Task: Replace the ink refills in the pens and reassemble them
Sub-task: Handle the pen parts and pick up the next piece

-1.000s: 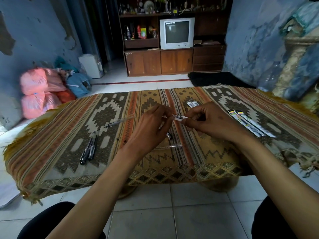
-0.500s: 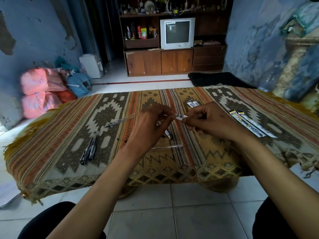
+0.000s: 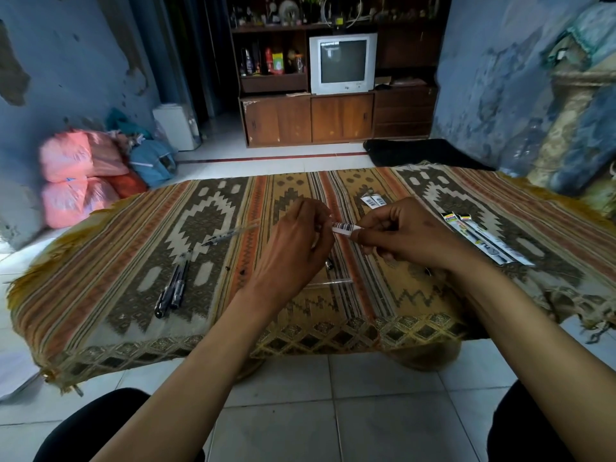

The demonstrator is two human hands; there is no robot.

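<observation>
- Head view shows us a low tabletop (image 3: 100, 295) draped in a patterned woven cloth, and we place everything else against that cloth.
- Beyond its far edge we see a wooden cabinet (image 3: 336, 118) carrying a grey television (image 3: 343, 63), and off its far left corner a heap of pink sacks (image 3: 70, 175) on the tiled floor.
- Our left hand (image 3: 293, 248) hangs over the middle of the cloth, fingers curled, its fingertips pinching one end of a small barcoded refill packet (image 3: 346, 227).
- Our right hand (image 3: 406, 238) sits just beside it, thumb and forefinger pinching the packet's other end, so the packet is held between both hands above the cloth.
- Two long packaged refills (image 3: 480, 240) lie side by side on the right part of the cloth, near our right wrist.
- Two dark pens (image 3: 173, 288) lie together on the left part.
- One clear pen barrel (image 3: 230, 233) rests aslant between those pens and our left hand.
- Two small barcoded tags (image 3: 373, 200) lie on the cloth just beyond our hands.
</observation>
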